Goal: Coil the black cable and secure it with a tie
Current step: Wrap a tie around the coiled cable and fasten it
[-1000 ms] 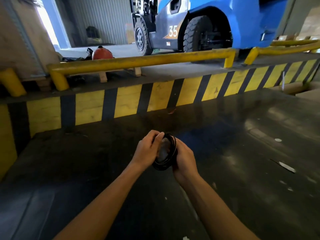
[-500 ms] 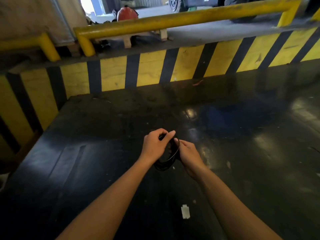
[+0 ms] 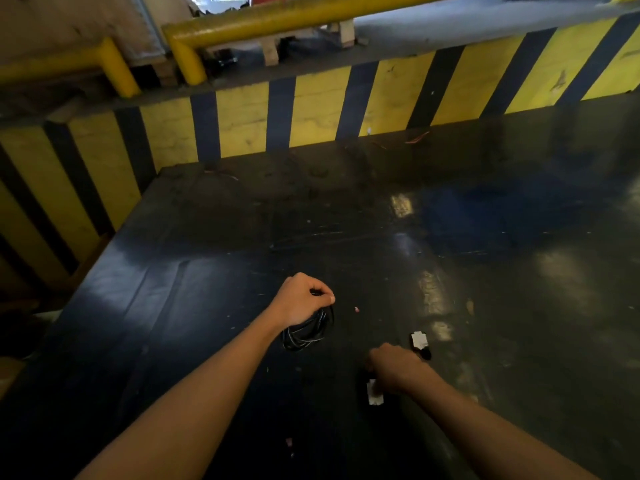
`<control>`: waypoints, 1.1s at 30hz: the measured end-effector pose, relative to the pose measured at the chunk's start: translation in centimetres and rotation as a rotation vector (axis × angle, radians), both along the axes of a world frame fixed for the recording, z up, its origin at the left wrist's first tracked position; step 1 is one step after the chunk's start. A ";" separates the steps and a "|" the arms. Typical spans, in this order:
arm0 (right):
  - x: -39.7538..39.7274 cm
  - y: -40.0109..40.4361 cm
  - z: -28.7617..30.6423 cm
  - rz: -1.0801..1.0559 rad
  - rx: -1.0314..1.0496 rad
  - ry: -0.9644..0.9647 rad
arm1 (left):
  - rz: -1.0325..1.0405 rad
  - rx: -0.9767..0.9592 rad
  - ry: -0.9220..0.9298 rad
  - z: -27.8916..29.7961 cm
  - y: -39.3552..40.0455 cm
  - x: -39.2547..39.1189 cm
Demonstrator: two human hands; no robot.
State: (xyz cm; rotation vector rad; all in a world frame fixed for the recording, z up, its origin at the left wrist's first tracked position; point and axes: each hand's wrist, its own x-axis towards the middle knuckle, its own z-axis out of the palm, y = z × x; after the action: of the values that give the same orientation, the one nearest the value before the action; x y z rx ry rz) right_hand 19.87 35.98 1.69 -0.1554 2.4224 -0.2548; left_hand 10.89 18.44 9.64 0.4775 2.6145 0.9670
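The black cable (image 3: 306,332) is wound into a small glossy coil and is gripped in the closed fingers of the left hand (image 3: 300,300), just above the dark table (image 3: 485,271). The right hand (image 3: 393,369) is lowered knuckles-up onto the table between two small white pieces (image 3: 375,396) (image 3: 419,340); its finger state cannot be told.

Both forearms are bare from the lower edge of the view up to the wrists, with no sleeve showing. The left hand (image 3: 300,299) and right hand (image 3: 394,370) are bare too, without gloves; neither wrist carries a watch or band.
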 end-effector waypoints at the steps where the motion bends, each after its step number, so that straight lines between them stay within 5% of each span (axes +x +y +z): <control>1: 0.2 0.0 -0.3 -0.006 -0.027 -0.003 | -0.004 -0.001 -0.022 0.0 0.0 0.1; 6: -1.5 1.3 1.0 -0.223 -0.401 0.028 | -0.079 -0.067 -0.112 0.3 -0.7 0.3; 11: -5.3 3.7 9.7 -0.433 -0.888 0.291 | -0.127 -0.042 -0.053 3.6 -0.3 -0.8; 15: -7.4 5.4 16.9 -0.441 -1.060 0.431 | -0.160 0.104 -0.019 9.0 0.9 -1.8; 23: -8.3 6.4 24.8 -0.199 -0.937 0.594 | -0.222 0.272 0.086 16.4 3.0 -2.6; 29: -7.7 6.3 26.7 -0.124 -0.842 0.755 | -0.312 0.303 0.116 18.7 3.5 -2.5; 33: -7.3 5.8 26.9 -0.108 -0.639 0.968 | -0.329 0.206 0.294 19.4 4.0 -2.7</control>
State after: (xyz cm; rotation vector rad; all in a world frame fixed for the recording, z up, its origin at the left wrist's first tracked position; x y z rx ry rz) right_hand 12.58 41.78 28.55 -0.5305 3.1938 -1.2419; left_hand 8.18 22.44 29.04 1.1388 2.5699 1.1263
